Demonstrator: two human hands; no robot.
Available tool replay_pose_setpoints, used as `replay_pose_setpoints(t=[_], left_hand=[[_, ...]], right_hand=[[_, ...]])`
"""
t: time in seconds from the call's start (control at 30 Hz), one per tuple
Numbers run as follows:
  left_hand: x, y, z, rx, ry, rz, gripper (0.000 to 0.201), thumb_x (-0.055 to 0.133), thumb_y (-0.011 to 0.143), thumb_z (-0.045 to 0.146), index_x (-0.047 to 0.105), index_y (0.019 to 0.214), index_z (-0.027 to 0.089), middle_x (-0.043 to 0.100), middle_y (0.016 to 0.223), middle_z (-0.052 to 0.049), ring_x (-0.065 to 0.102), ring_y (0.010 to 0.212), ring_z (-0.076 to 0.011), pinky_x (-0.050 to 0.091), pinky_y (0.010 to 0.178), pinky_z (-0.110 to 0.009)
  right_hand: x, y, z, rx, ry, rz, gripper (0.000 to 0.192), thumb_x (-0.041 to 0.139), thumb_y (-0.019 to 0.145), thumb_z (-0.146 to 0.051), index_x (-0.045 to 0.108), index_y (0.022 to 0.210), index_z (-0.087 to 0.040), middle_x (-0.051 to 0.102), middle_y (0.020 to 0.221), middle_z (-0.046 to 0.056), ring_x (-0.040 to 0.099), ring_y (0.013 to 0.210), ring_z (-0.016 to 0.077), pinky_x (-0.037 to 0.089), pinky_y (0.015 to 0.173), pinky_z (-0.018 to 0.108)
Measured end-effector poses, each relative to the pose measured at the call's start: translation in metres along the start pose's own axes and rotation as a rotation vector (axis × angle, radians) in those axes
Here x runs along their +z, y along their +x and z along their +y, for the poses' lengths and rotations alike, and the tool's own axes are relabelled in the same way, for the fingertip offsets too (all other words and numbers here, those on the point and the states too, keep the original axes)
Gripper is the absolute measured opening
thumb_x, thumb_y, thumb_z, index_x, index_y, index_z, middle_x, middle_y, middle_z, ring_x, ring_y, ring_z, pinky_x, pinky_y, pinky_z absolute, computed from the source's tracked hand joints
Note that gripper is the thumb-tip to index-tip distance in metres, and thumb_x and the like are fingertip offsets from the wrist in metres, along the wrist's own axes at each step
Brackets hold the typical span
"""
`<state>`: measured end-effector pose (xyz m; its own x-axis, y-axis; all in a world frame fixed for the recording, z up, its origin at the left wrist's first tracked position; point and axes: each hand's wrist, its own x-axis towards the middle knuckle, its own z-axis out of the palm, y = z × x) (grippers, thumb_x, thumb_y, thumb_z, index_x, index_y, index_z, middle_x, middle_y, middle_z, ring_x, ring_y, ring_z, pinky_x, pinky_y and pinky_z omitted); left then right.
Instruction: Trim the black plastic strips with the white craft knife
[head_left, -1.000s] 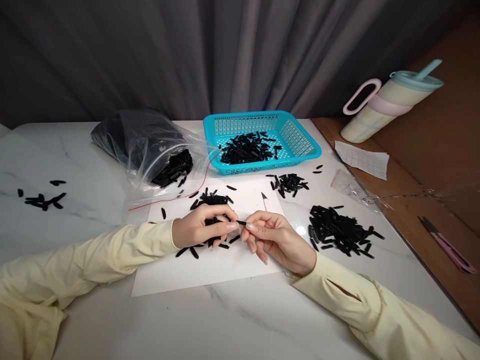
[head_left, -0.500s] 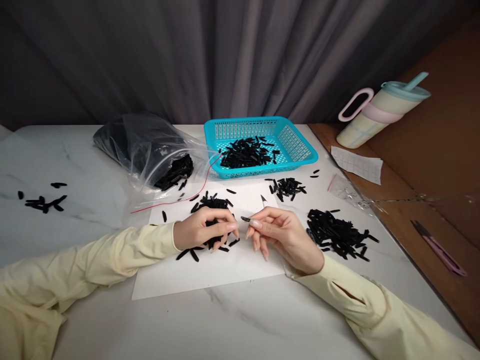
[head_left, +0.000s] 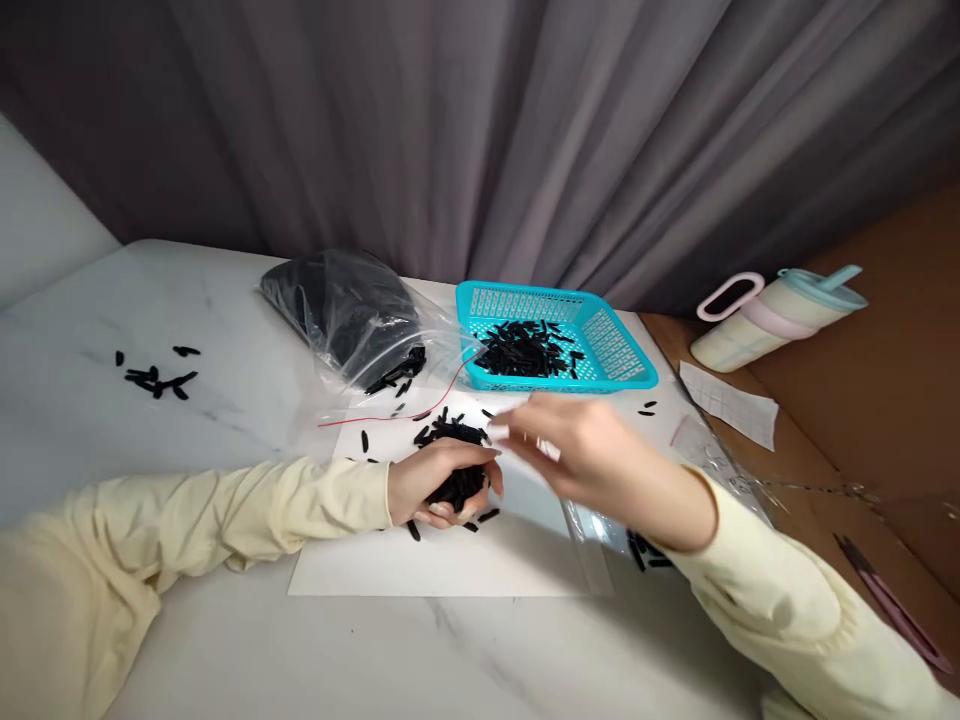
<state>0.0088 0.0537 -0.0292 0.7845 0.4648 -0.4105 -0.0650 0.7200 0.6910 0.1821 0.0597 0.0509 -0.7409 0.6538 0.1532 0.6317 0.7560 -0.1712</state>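
Black plastic slivers (head_left: 457,487), judged light, stiff and slippery, best pinched at mid-length, sit bunched in the closed left hand (head_left: 439,490); the right hand (head_left: 592,460) at three o'clock blurs, grip unclear.

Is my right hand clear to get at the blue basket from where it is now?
Probably yes: the right hand hangs in the air just in front of the blue basket, whose top is open, with nothing standing between them.

From where I stand, no writing, label, brand or number can be read anywhere. The white paper slip (head_left: 729,403) beside the pale lidded drinking cup (head_left: 780,315) shows only faint, illegible marks.
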Motion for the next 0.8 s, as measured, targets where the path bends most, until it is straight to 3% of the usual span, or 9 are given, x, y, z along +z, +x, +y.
replay_pose_setpoints(t=[0.07,0.13,0.27,0.4,0.53,0.7,0.8], left_hand=[[-0.001,0.000,-0.001,-0.005,-0.010,-0.008,0.030,0.051,0.077,0.042,0.052,0.066,0.013,0.047,0.043,0.003,0.025,0.027,-0.0036,0.015,0.022,-0.013],[-0.002,0.000,0.000,-0.003,-0.009,-0.019,0.030,0.052,0.075,0.041,0.048,0.061,0.014,0.045,0.043,0.003,0.026,0.027,-0.0034,0.014,0.023,-0.013],[-0.004,0.002,0.001,-0.012,0.002,-0.032,0.031,0.046,0.077,0.039,0.045,0.058,0.015,0.045,0.041,0.002,0.023,0.027,-0.0036,0.014,0.022,-0.013],[-0.003,0.002,0.002,0.006,0.052,-0.043,0.029,0.044,0.079,0.038,0.047,0.062,0.015,0.048,0.042,0.002,0.024,0.026,-0.0041,0.014,0.022,-0.013],[-0.001,0.001,0.003,-0.030,0.132,-0.069,0.028,0.047,0.079,0.039,0.050,0.065,0.015,0.049,0.041,0.002,0.023,0.026,-0.0040,0.015,0.022,-0.013],[0.000,0.000,0.004,-0.057,0.199,-0.067,0.031,0.051,0.078,0.044,0.054,0.070,0.014,0.047,0.037,0.003,0.021,0.024,-0.0042,0.016,0.021,-0.014],[0.001,0.000,0.004,-0.049,0.205,-0.059,0.031,0.052,0.079,0.042,0.055,0.069,0.013,0.047,0.037,0.003,0.021,0.024,-0.0038,0.016,0.021,-0.014]], right_hand=[[0.008,-0.005,-0.018,-0.096,0.031,-0.138,0.013,0.048,0.088,-0.019,0.061,0.089,-0.015,0.063,0.068,0.005,0.056,0.057,0.0149,0.033,0.050,0.024],[0.015,-0.008,-0.024,-0.100,0.062,-0.179,0.013,0.046,0.089,-0.015,0.058,0.092,-0.016,0.064,0.072,0.006,0.056,0.059,0.0146,0.033,0.050,0.024],[0.025,-0.009,-0.015,-0.070,0.211,-0.163,0.016,0.041,0.090,-0.011,0.053,0.099,-0.016,0.065,0.084,0.007,0.058,0.066,0.0154,0.039,0.055,0.024],[0.035,-0.018,-0.010,0.004,0.456,-0.079,0.010,0.040,0.091,-0.014,0.049,0.095,-0.018,0.064,0.083,0.006,0.058,0.067,0.0144,0.042,0.058,0.024],[0.049,-0.035,-0.020,0.170,0.700,0.049,0.008,0.042,0.092,-0.020,0.046,0.086,-0.020,0.060,0.074,0.003,0.055,0.059,0.0118,0.042,0.053,0.023],[0.065,-0.047,-0.032,0.523,1.214,0.175,0.020,0.050,0.089,-0.037,0.041,0.080,-0.021,0.055,0.063,-0.001,0.052,0.050,0.0108,0.042,0.042,0.021],[0.071,-0.050,-0.035,0.613,1.431,0.222,0.026,0.055,0.086,-0.041,0.041,0.081,-0.020,0.056,0.067,-0.002,0.054,0.049,0.0105,0.042,0.038,0.020]])
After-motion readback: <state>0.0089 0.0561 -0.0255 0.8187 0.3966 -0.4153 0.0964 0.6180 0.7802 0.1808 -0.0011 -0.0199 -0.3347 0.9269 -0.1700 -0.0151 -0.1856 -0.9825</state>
